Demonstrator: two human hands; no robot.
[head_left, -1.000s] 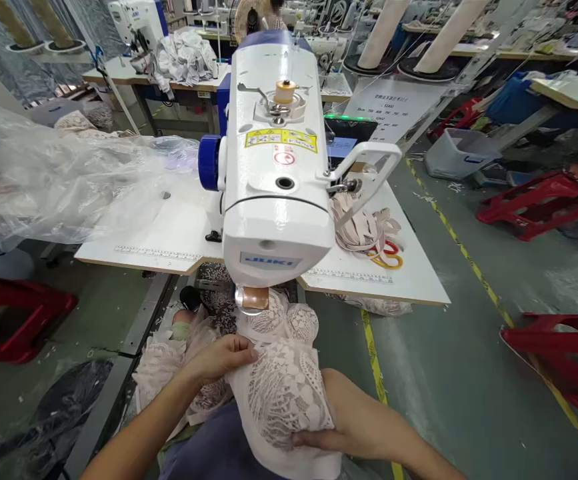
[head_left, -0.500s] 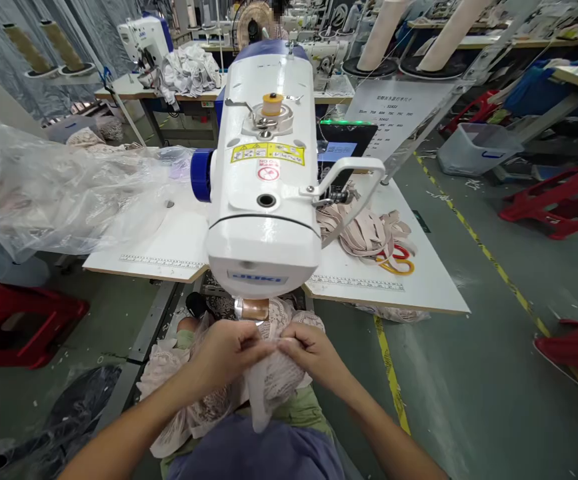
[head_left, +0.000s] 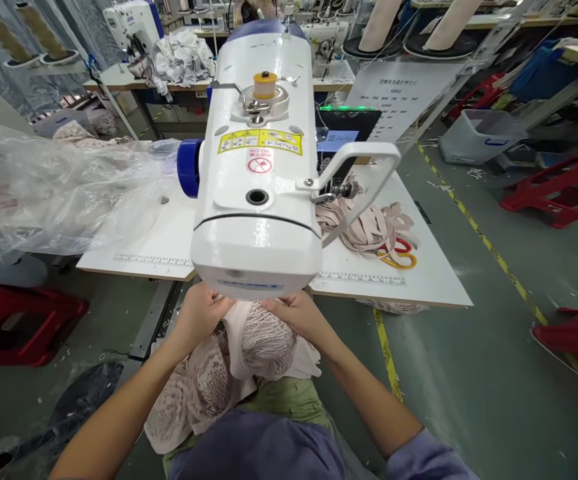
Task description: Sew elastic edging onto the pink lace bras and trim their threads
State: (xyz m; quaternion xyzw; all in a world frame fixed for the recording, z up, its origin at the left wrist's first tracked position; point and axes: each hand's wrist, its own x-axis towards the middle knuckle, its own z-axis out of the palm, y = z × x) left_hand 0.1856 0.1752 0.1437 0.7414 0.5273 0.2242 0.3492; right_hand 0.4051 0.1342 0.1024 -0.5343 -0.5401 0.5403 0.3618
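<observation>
A pale pink lace bra [head_left: 266, 343] hangs over my lap, one rounded cup facing up between my hands. My left hand [head_left: 199, 317] pinches its upper edge on the left, close under the head of the white sewing machine [head_left: 256, 257]. On the other side my right hand [head_left: 303, 319] grips the same edge with thumb and fingers, some of them hidden under the machine head. More of the lace piece [head_left: 196, 387] lies bunched on my left thigh. The needle area is hidden behind the machine head.
Right of the machine, beige straps [head_left: 369, 223] lie piled beside scissors with red and yellow handles [head_left: 399, 257]. Clear plastic sheeting [head_left: 69, 187] covers the table's left part. Red stools [head_left: 23, 323] stand on the floor at both sides. Thread cones [head_left: 379, 27] rise behind.
Both hands have moved forward to the machine head and farther apart, taking the bra edge with them. The cup now shows spread out between them, and the view has shifted slightly.
</observation>
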